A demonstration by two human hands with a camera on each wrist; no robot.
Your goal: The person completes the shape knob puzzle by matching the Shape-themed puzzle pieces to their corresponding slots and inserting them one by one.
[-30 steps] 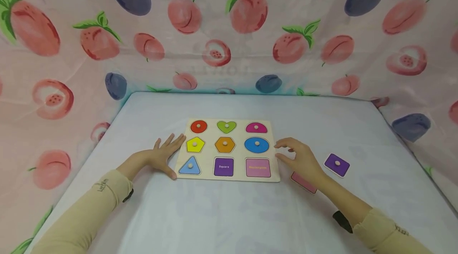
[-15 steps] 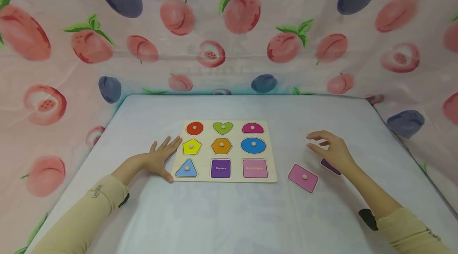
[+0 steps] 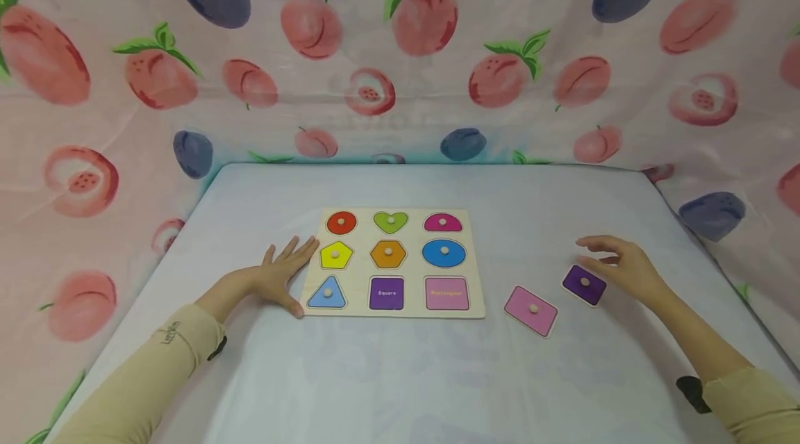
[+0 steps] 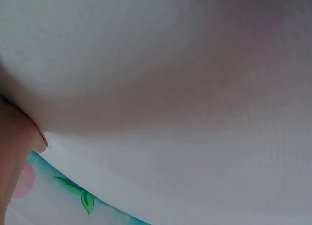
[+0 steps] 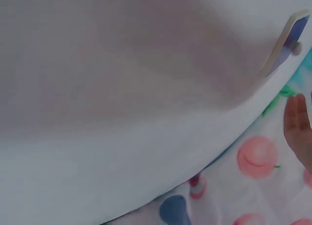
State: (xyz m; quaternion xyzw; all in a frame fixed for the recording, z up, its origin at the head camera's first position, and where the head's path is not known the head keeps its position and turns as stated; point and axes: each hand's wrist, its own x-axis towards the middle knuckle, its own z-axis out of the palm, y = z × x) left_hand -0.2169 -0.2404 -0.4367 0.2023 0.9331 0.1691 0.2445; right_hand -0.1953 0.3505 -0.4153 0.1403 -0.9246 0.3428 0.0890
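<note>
A wooden shape puzzle board (image 3: 417, 298) lies on the table. My left hand (image 3: 279, 278), fingers spread, rests against its left edge. Knobbed pieces fill the upper two rows, and a blue triangle (image 3: 328, 293) sits at lower left. The recesses labelled Square (image 3: 387, 293) and Rectangular (image 3: 446, 293) hold no piece. Right of the board lie a pink rectangular piece (image 3: 531, 311) and a purple piece (image 3: 584, 285), each with a knob. Just beyond the purple piece hovers my right hand (image 3: 627, 269), loosely bent and holding nothing. The right wrist view shows the purple piece (image 5: 287, 46) near the hand's fingers (image 5: 297, 113).
A white cloth covers the table (image 3: 400, 381). Fruit-printed curtain (image 3: 431, 103) hangs behind it and along both sides. The table's right edge (image 3: 737, 284) runs beyond my right hand.
My right hand has moved right, from the board's right edge past the pink piece to beside the purple one, uncovering both. My left hand stays at the board; the head view has shifted slightly.
</note>
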